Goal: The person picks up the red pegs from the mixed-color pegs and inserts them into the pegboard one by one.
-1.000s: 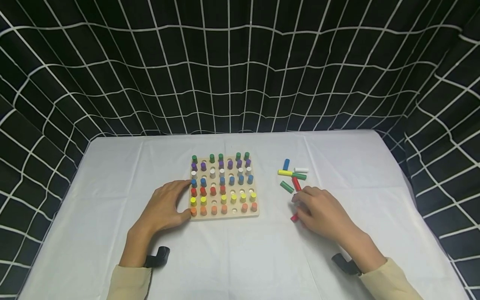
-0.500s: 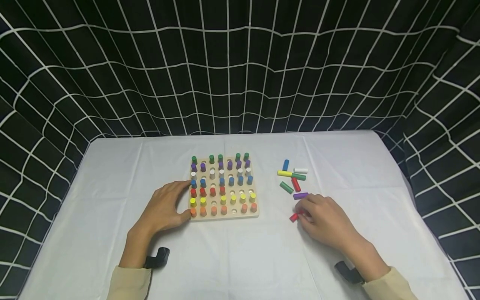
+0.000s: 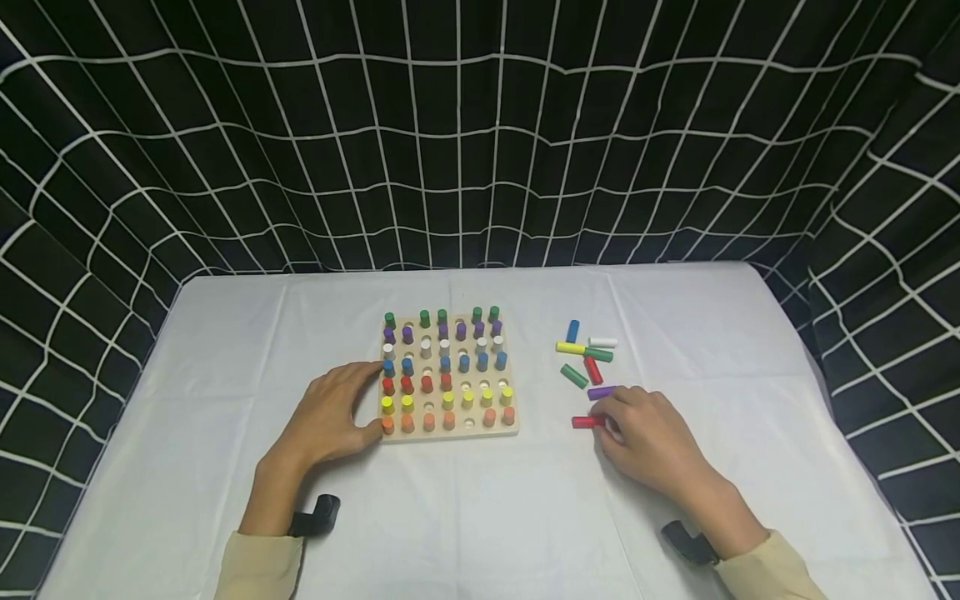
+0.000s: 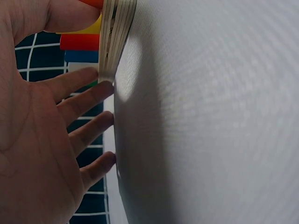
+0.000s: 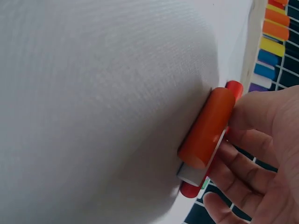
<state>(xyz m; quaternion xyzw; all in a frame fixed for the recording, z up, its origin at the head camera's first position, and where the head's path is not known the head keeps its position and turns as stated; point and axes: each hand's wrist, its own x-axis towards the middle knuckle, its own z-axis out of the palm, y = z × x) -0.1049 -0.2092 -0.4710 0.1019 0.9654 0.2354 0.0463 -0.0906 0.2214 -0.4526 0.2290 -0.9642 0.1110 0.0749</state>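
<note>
A wooden pegboard (image 3: 420, 437) holds rows of coloured pegs, with some holes bare. My left hand (image 3: 333, 417) rests against its left edge, thumb by the near corner and index finger higher up. In the left wrist view, its fairly straight fingers (image 4: 88, 100) touch the board's side. To the right of the board, my right hand (image 3: 652, 437) pinches a red peg (image 3: 583, 422) lying level, between thumb and index finger. An orange peg (image 5: 208, 128) and a white peg (image 5: 190, 173) show beside this hand in the right wrist view; the hand hides them from the head view.
Above the right hand lie loose pegs: purple (image 3: 600, 392), red (image 3: 593, 370), green (image 3: 574, 377), yellow (image 3: 570, 347), white (image 3: 602, 342) and blue (image 3: 573, 332). A white cloth (image 3: 480, 517) covers the table, and a dark gridded curtain (image 3: 465, 158) stands behind it.
The right hand has drawn down and back from the purple peg, uncovering it. The red peg at its fingertips has turned from slanted to level and shifted left. The left hand stays put.
</note>
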